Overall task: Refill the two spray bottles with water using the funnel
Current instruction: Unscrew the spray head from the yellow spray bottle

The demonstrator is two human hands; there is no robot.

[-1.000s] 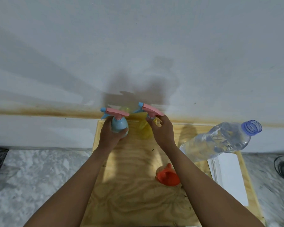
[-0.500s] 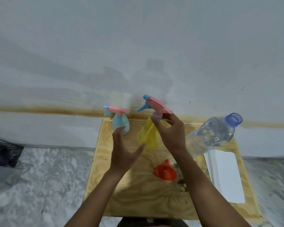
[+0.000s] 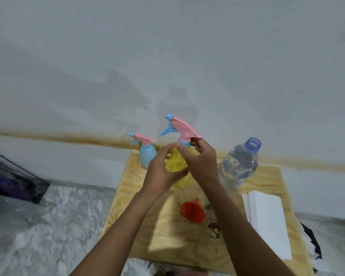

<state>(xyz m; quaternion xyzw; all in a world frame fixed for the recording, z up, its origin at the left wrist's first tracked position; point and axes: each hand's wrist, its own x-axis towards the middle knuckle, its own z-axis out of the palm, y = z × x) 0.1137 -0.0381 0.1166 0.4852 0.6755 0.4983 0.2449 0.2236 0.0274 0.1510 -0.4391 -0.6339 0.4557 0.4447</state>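
Note:
The yellow spray bottle [image 3: 175,166] with its pink and blue trigger head is lifted off the board and tilted. My left hand [image 3: 163,172] grips its yellow body from the left. My right hand [image 3: 201,160] pinches the neck just under the trigger head. The blue spray bottle [image 3: 147,157] stands upright at the board's far left corner, free of both hands. An orange funnel [image 3: 193,210] lies on its side on the board between my forearms. An uncapped clear water bottle [image 3: 239,166] with water in it stands to the right.
Everything sits on a small wooden board [image 3: 167,236] against a grey wall. A stack of white paper [image 3: 267,222] lies on the board's right side. A dark wire basket [image 3: 14,180] sits on the marble floor at left.
My left hand left the blue bottle and took hold of the yellow bottle's body. The yellow bottle rose off the board and came nearer. The view shifted.

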